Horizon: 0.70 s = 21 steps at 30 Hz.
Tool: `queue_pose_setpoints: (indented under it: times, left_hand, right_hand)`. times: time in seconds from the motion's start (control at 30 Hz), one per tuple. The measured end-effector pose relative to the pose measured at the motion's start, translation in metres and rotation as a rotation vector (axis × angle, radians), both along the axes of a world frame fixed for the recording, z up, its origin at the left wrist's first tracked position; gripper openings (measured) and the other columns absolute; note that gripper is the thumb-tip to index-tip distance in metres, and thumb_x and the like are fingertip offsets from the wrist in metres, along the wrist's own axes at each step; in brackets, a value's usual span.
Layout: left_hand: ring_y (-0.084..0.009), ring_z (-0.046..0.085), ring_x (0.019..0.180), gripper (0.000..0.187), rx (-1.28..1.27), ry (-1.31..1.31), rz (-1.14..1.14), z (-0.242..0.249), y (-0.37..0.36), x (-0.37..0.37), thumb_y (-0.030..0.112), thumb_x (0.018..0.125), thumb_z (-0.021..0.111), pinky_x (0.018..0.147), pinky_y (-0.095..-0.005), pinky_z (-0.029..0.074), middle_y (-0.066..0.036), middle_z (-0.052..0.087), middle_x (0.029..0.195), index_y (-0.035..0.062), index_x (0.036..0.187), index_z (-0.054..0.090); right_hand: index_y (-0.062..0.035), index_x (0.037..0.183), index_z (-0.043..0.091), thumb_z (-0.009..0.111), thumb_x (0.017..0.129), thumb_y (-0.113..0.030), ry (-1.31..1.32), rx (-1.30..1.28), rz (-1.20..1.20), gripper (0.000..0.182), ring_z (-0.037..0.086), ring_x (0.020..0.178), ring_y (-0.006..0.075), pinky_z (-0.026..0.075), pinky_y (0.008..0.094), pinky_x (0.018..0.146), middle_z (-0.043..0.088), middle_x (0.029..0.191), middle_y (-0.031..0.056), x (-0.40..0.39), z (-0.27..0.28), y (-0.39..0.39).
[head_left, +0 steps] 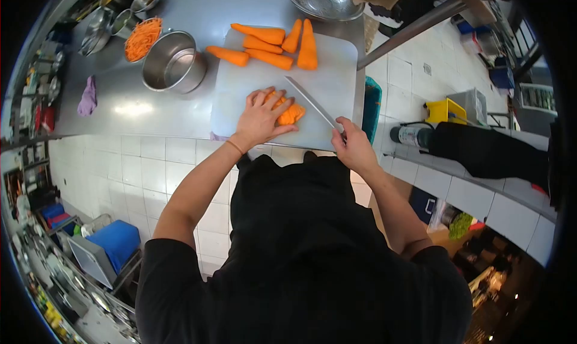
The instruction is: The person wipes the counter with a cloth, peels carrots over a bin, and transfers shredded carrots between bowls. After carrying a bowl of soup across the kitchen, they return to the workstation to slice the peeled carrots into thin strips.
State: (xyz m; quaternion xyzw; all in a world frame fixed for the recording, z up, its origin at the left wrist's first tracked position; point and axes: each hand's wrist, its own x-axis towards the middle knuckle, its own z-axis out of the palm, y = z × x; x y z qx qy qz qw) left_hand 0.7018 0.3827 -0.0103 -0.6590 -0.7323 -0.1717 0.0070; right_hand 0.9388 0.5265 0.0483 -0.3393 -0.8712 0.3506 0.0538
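Note:
On the white cutting board (234, 109), my left hand (260, 118) lies over a pile of sliced carrot (291, 114), its fingers curved across the top and the thumb along the near side. Part of the pile is hidden under that hand. My right hand (356, 145) grips a knife (315, 103) by the handle. The long blade points up and left over the board, its edge apart from the slices. Several peeled carrots (259, 33) lie whole along the far side of the board.
A steel pot (174, 62) stands left of the board, beside a container of shredded carrot (143, 39). Behind the board sits a large metal bowl (324, 0). A purple cloth (88, 96) lies at the left. A teal bin (372, 103) is below the right table edge.

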Motion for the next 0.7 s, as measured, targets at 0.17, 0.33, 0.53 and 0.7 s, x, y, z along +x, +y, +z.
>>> queue_pose_setpoints:
  times: [0.17,0.33,0.53,0.7]
  left_hand:
    - [-0.0335,0.040,0.136,0.065,0.019,-0.071,0.042,0.009,0.000,0.003,0.060,0.089,0.062,0.110,-0.0497,0.030,-0.011,0.052,0.137,0.0115,0.133,0.060]
    - [-0.0323,0.041,0.137,0.067,0.057,-0.032,0.037,-0.008,0.007,-0.003,0.062,0.091,0.056,0.109,-0.0511,0.029,-0.013,0.054,0.139,0.0080,0.132,0.062]
    - [-0.0292,0.042,0.137,0.070,0.026,0.009,0.099,0.001,0.003,0.003,0.063,0.089,0.058,0.110,-0.0511,0.028,-0.010,0.055,0.140,0.0095,0.135,0.059]
    - [-0.0326,0.040,0.138,0.075,-0.019,0.012,0.096,0.012,-0.001,0.001,0.064,0.086,0.062,0.110,-0.0500,0.030,-0.014,0.050,0.144,0.0103,0.138,0.057]
  right_hand:
    - [-0.0007,0.108,0.060,0.056,0.098,-0.020,-0.045,-0.027,0.004,0.022,0.064,0.078,0.0408,0.051,0.0477,0.070,0.064,0.085,0.0234,0.002,0.021,-0.015]
    - [-0.0008,0.106,0.060,0.054,0.099,-0.018,-0.060,-0.006,0.084,0.019,0.061,0.076,0.0425,0.048,0.0492,0.069,0.062,0.084,0.0230,0.017,0.030,-0.019]
    - [0.0007,0.104,0.056,0.051,0.100,-0.015,-0.071,-0.087,0.128,0.017,0.059,0.076,0.0428,0.047,0.0490,0.069,0.060,0.085,0.0228,0.029,0.033,-0.020]
    - [0.0000,0.102,0.049,0.049,0.101,-0.014,-0.140,-0.036,0.176,0.014,0.060,0.077,0.0459,0.047,0.0532,0.069,0.060,0.086,0.0243,0.035,0.025,-0.020]
